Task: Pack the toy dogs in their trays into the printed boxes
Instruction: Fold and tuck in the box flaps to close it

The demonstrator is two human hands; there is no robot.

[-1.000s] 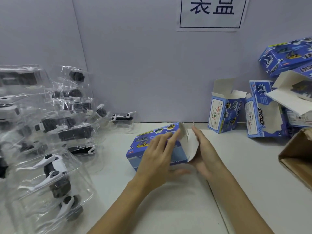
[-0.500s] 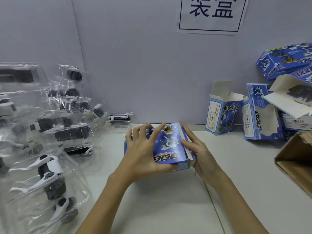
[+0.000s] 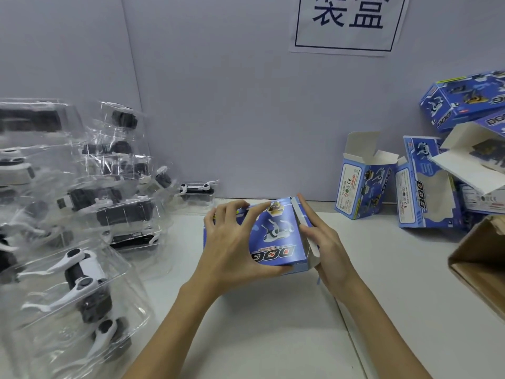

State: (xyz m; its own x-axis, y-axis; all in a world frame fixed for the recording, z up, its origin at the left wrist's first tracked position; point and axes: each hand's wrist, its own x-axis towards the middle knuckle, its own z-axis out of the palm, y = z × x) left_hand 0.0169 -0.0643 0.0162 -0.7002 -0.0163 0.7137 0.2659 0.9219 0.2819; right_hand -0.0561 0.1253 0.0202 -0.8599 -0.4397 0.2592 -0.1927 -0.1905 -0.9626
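A blue printed cardboard box (image 3: 276, 239) marked DOG is held above the white table (image 3: 273, 324), near its middle. It is gripped by the left hand (image 3: 232, 247), fingers curled over its top face and thumb under its near edge. Its open white end flap (image 3: 307, 231) is pressed by the right hand (image 3: 325, 244), fingers straight. Clear plastic trays with black-and-white toy dogs (image 3: 79, 280) are stacked at the left

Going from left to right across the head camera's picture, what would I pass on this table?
Clear trays of toy dogs → left hand → blue printed box held flat → right hand at its end flap → upright open box → heap of printed boxes → brown carton.
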